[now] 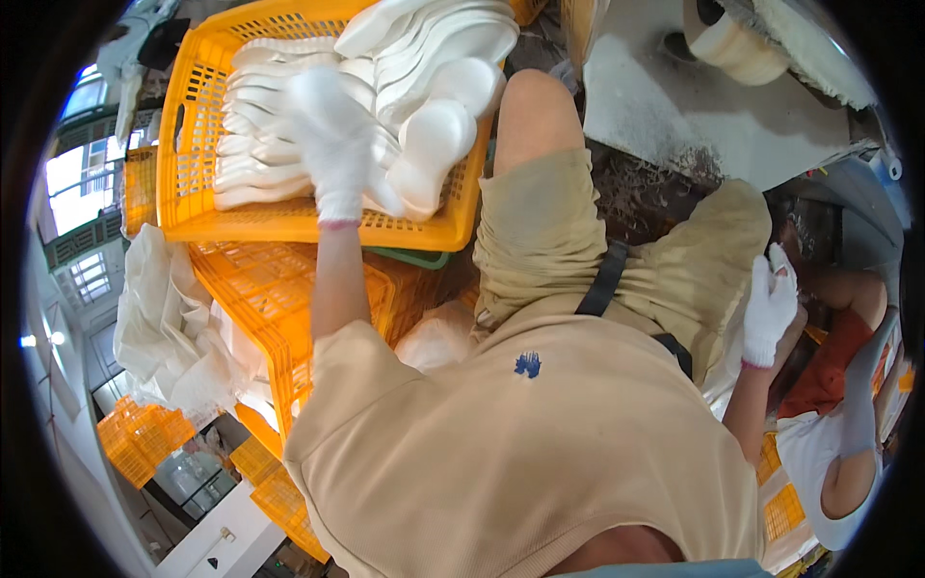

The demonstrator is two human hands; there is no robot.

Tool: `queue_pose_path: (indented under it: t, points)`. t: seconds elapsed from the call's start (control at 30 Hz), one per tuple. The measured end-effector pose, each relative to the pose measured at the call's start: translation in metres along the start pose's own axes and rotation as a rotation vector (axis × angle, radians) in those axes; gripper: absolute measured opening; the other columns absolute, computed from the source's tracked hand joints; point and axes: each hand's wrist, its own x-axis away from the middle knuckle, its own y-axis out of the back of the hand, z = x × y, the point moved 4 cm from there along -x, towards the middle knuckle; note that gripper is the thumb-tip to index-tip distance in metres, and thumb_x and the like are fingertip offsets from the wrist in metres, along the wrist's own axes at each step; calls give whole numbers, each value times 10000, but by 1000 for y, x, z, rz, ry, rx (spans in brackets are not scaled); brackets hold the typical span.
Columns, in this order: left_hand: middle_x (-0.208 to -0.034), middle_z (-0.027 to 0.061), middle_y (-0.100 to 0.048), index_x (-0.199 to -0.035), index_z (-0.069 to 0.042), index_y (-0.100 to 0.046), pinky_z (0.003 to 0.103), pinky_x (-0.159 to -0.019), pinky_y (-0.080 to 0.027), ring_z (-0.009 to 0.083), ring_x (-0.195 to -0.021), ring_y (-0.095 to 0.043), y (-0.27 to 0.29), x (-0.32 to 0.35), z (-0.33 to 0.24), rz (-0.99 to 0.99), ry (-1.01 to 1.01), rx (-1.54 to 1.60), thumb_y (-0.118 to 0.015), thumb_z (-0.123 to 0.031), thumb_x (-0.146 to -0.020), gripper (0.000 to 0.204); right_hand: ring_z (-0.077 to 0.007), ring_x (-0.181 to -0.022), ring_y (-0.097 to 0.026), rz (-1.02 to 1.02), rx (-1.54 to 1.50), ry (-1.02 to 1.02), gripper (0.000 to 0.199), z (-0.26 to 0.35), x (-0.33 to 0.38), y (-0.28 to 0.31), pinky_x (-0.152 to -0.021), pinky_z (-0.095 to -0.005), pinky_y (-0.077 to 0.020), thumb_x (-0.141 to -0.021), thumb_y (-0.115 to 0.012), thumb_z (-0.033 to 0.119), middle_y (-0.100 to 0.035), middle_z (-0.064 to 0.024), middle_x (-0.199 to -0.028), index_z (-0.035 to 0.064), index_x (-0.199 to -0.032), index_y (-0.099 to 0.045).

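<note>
Left hand (332,144), gloved, fingers spread, reaches onto the heaped white soles (424,116) in the yellow crate (193,144), right hand (771,308) loosely curled and empty off by the right knee; careless grab could slide the overfilled pile over the crate rim.

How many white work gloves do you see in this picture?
2. One is on the left hand, which reaches into the yellow crate of white foam pieces. The other is on the right hand, beside the thigh. Others may be hidden.
</note>
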Motion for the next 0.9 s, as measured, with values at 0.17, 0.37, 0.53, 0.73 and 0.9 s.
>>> queue_pose_path:
  t: [0.17, 0.37, 0.53, 0.73, 0.9]
  points:
    - [-1375, 193, -589, -1463, -7, -470, 439, -1101, -485, 333, -1274, -583, -33, 74, -87, 428, 59, 1653, -600, -359, -974, 617, -182, -1221, -640, 157, -754, -281, 431, 112, 27, 0, -1042, -317, -511, -1052, -629, 250, -685, -116, -1316, -13, -1394, -629]
    - [-1158, 121, -691, -1298, 2, -602, 397, -964, -573, 271, -1069, -676, -323, 152, -177, 741, 848, 1711, -704, -140, -979, 364, -179, -994, -684, 112, -1171, -612, 339, 111, 36, 6, -876, -311, -555, -961, -633, 72, -704, -101, -1149, -37, -1280, -599]
    - [-1207, 165, -701, -1338, 39, -580, 420, -950, -590, 297, -1062, -698, -381, 142, -284, 931, 662, 1612, -678, -165, -1009, 399, -265, -1191, -628, -135, -675, -446, 485, 113, 23, 56, -989, -377, -503, -930, -641, 174, -664, -195, -1246, -13, -1368, -547]
    - [-1314, 152, -674, -1384, -39, -583, 449, -1060, -517, 328, -1158, -660, -401, 101, -352, 1136, 634, 1648, -461, -348, -1091, 444, -413, -860, -729, -358, -437, -184, 350, 96, -57, 63, -737, -455, -580, -936, -609, 175, -691, -245, -919, -9, -1230, -564]
    - [-1379, 155, -636, -1441, -30, -535, 437, -1118, -470, 315, -1300, -594, -456, 46, -308, 1041, 587, 1478, -452, -337, -1073, 486, -367, -848, -689, -320, -239, 13, 293, 78, -127, 30, -786, -404, -546, -911, -641, 155, -671, -253, -930, -36, -1133, -650]
